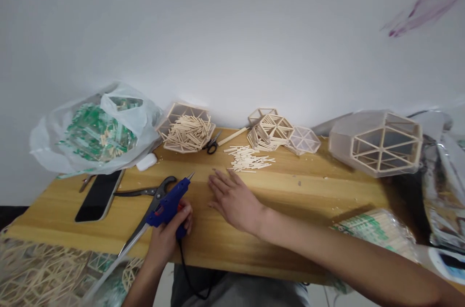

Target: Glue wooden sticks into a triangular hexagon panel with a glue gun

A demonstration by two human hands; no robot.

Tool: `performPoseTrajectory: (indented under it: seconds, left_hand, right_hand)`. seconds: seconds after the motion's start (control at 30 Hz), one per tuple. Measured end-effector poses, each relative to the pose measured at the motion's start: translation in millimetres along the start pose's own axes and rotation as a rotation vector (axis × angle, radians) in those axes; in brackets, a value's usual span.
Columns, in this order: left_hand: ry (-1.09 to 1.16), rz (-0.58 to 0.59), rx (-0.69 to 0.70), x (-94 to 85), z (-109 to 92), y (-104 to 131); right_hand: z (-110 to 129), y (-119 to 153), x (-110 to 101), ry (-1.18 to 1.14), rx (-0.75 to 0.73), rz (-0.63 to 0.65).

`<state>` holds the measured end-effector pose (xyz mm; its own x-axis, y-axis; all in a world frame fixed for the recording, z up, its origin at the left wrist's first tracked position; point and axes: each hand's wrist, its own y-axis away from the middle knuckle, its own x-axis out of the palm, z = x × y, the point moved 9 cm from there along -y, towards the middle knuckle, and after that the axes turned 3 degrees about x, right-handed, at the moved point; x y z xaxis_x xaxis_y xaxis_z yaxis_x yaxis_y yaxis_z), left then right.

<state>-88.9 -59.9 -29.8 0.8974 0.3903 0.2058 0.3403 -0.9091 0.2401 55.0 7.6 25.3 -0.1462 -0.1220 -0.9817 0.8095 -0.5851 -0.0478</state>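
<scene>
My left hand (170,233) is wrapped round the handle of a blue hot glue gun (167,204). Its nozzle points up and away over the table, and a long glue stick trails from its back end. My right hand (238,202) lies palm down on or just over the wooden tabletop (290,200), fingers stretched out. Just beyond those fingertips is a loose pile of short wooden sticks (249,159). Behind the pile stand stacked hexagonal stick frames (272,131).
Along the wall sit a plastic bag of green wrappers (98,128), a hexagonal holder of sticks (187,132), scissors (211,145) and a large hexagonal lantern-like frame (381,145). A phone (99,196) and black-handled pliers (154,193) lie left; packaged sticks (378,229) lie right.
</scene>
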Motion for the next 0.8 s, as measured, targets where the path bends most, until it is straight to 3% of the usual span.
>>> performPoseTrajectory:
  seconds: [0.23,0.33,0.4,0.5,0.6,0.7,0.8]
  left_hand:
    - [-0.09,-0.057,0.014,2.4,-8.6,0.5]
    - [-0.233,-0.069,0.048,5.5,-16.1,3.9]
    - [-0.381,-0.054,0.062,15.5,-19.3,5.7]
    - [-0.582,0.087,0.079,56.1,-17.9,10.1]
    - [-0.6,0.231,0.209,111.3,-21.3,23.7]
    - [-0.638,0.43,0.339,162.7,-21.4,45.1]
    - [-0.736,0.633,0.431,191.5,-22.8,53.9]
  right_hand:
    - [-3.2,-10.1,-4.6,-0.09,0.017,-0.018]
    - [-0.7,5.4,-25.2,-0.252,0.013,-0.063]
    - [-4.7,24.1,-41.3,-0.491,0.089,-0.09]
    - [-22.8,58.1,-49.4,-0.973,0.357,-0.123]
    - [-30.0,84.3,-42.4,-1.352,0.473,-0.127]
    - [-58.4,114.3,-30.4,-1.474,0.732,-0.319]
    - [-83.1,147.8,-13.2,-1.519,1.017,-0.465]
